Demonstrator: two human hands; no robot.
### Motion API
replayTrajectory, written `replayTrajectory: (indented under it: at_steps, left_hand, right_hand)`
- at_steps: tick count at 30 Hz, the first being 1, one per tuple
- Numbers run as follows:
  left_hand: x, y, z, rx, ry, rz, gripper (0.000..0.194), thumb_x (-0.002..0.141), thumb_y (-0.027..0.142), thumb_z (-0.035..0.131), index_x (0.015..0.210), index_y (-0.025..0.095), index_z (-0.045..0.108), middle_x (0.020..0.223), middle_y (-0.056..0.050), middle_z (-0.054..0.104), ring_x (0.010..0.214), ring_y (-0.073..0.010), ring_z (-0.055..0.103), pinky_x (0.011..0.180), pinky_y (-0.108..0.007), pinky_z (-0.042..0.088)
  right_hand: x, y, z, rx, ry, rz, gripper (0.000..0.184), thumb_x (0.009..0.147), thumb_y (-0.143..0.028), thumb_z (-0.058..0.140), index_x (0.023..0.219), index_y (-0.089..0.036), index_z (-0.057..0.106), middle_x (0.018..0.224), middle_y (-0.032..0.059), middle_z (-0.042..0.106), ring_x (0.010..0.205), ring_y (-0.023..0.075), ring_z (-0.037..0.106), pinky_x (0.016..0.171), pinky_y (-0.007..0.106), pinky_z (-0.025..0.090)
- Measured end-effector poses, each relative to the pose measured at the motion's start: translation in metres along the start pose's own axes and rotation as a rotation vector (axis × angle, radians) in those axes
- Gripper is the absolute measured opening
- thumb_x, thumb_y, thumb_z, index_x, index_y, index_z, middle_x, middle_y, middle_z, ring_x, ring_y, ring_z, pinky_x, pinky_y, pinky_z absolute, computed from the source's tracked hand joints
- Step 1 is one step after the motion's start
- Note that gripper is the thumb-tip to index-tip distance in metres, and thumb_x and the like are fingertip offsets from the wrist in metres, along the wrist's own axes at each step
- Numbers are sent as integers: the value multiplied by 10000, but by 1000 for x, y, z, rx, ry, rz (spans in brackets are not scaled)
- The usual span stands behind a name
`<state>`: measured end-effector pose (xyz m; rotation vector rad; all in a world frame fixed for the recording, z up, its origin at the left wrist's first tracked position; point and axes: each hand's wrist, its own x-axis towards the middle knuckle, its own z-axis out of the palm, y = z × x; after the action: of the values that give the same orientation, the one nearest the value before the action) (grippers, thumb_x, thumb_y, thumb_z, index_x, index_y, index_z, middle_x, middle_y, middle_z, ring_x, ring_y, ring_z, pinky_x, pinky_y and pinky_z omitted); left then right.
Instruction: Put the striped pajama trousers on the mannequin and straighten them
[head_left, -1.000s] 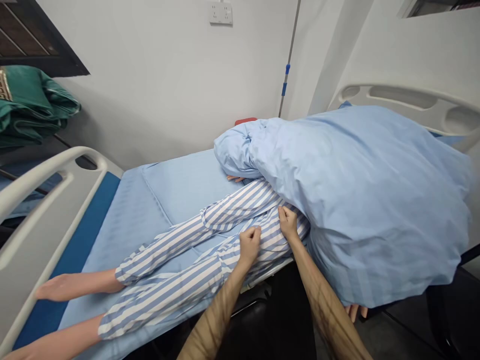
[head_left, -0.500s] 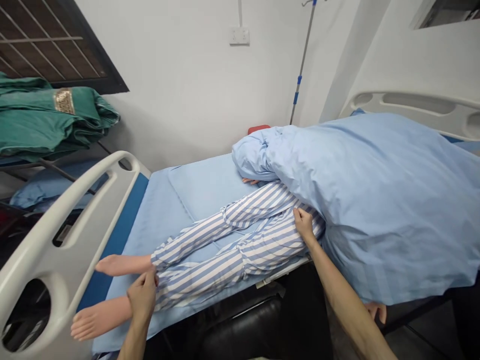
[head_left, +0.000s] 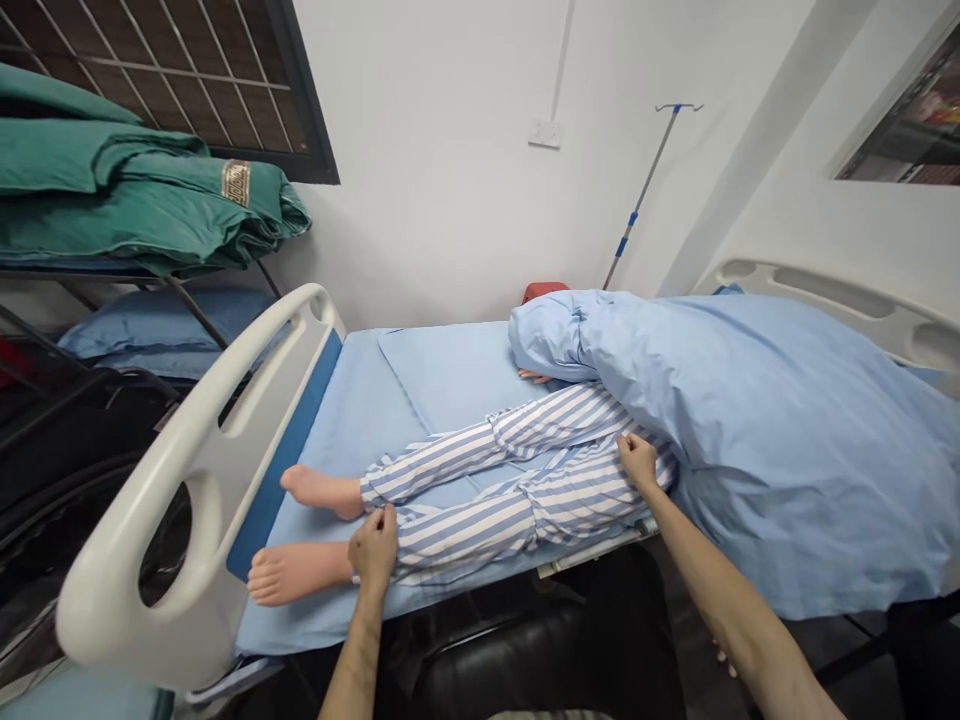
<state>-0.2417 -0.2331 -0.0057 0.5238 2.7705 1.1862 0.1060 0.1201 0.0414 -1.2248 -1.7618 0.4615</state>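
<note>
A figure in blue-and-white striped trousers (head_left: 495, 480) lies on a hospital bed (head_left: 420, 380), bare feet (head_left: 296, 570) toward the white footboard (head_left: 180, 470). A light blue duvet (head_left: 750, 410) covers its upper body. My left hand (head_left: 373, 548) is closed, pinching the cuff of the near trouser leg at the ankle. At the hip, just at the duvet's edge, my right hand (head_left: 637, 462) is closed on the striped waist fabric.
Folded green blankets (head_left: 135, 190) lie on a dark rack at the left, with a blue pillow (head_left: 165, 315) below. An IV pole (head_left: 645, 190) stands by the white wall. A headboard (head_left: 840, 300) rises at the right. A black chair (head_left: 510, 650) sits before the bed.
My left hand left the thigh and travelled down to the trouser cuff at the ankle. My right hand stayed at the hip. My view swung left and pulled back.
</note>
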Motion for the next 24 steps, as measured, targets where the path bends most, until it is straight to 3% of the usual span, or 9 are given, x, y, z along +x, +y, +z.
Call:
replayTrajectory:
  at_steps: [4,10,12,15,18,21,24]
  left_hand:
    - [-5,-2,7,117,49,75,318,815,345,487,540,188,510,582,-31,559,571,-123,389,579,-252,191]
    - [-9,-11,12,171,51,182,326,834,327,464,549,185,535,603,-47,583,574,-130,434,584,-254,168]
    - [-9,-11,11,168,40,196,326,833,326,460,550,186,543,611,-51,585,580,-135,440,585,-257,167]
    - [-8,-10,7,148,15,152,272,803,290,467,568,188,561,611,-53,577,579,-142,432,584,-261,176]
    - [-4,-11,2,74,-22,78,246,774,287,467,555,189,523,573,-43,544,564,-138,404,571,-261,200]
    - [0,-16,-3,-110,-3,85,331,806,387,416,535,200,453,529,-18,490,560,-132,399,565,-254,276]
    - [3,-20,-10,-278,-19,57,371,800,470,408,532,213,420,503,5,458,565,-135,419,562,-256,358]
  right_hand:
    - [-46,-47,38,71,-114,-68,536,836,-581,492,468,-266,265,432,-23,287,445,115,271,498,345,239]
    - [-169,-178,133,315,-513,-223,482,853,-479,423,480,-229,249,419,-34,286,440,113,309,444,267,260]
    - [-195,-225,149,344,-595,-264,459,833,-440,454,480,-207,276,424,-47,305,445,92,326,471,236,297]
    - [-209,-279,160,419,-678,-316,431,850,-411,424,508,-191,281,458,-60,324,475,71,327,522,194,312]
    - [-217,-295,169,435,-673,-264,422,849,-428,398,518,-186,300,471,-66,337,493,69,346,527,170,289]
    - [-240,-277,184,336,-655,-205,402,849,-413,352,516,-191,308,446,-63,357,476,90,352,505,187,249]
    - [-267,-256,198,195,-605,-285,369,853,-387,343,537,-198,358,476,-65,462,480,109,380,520,215,231]
